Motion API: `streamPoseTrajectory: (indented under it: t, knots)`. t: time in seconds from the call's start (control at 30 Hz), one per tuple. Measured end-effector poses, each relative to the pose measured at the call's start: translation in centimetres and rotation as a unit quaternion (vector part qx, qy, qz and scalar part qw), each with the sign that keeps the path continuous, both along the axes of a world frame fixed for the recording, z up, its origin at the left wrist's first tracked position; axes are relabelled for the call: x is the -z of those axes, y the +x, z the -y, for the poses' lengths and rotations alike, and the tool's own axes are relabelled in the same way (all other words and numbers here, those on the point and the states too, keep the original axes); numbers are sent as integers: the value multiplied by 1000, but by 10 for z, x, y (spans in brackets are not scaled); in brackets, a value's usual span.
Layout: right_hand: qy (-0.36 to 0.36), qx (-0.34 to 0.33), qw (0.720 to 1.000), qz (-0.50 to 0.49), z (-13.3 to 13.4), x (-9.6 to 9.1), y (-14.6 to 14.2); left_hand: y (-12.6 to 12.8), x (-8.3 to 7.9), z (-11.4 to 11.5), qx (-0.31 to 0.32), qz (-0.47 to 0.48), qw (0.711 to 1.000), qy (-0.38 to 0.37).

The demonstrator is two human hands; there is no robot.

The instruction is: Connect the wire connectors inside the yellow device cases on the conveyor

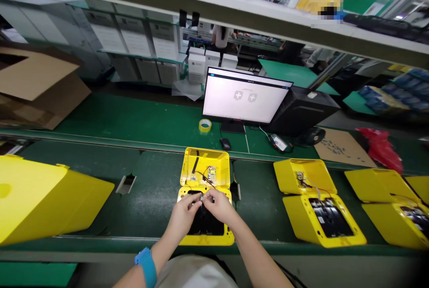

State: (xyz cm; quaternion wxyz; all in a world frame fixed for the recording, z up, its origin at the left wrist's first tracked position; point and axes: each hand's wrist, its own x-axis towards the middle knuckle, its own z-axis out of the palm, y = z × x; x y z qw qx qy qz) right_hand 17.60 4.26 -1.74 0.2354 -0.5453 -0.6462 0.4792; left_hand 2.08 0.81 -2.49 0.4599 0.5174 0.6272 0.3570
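Head view: left hand (182, 216) and right hand (219, 205) are both pinching a small pale connector (201, 197) over an open yellow plastic housing (221, 163), circuit board (212, 173) at 12 o'clock. Risk: tugging could strain the red-black leads (204, 177). Monitor (246, 95) writing is illegible.

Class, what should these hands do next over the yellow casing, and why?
Probably ease the small pale connector down into the yellow casing, since the left hand and right hand pinch it above its black interior, with red and black wires lying loose.
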Motion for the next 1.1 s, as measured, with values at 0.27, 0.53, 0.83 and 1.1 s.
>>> streamPoseTrajectory:
  t: [0.27, 0.53, 0.83, 1.1]
  knots:
    - [61, -21, 997, 37, 3, -3, 0, -7, -2, -8, 0, 63, 996, -68]
    - [43, -23, 997, 51, 8, -3, 6, -6, -12, -11, 67, 28, 996, -52]
    - [73, -24, 995, 58, 11, -3, 2, -4, -4, -5, 26, 25, 996, -80]
    - [51, -14, 998, 32, 8, 5, 8, -21, -3, -9, -13, -32, 997, -69]
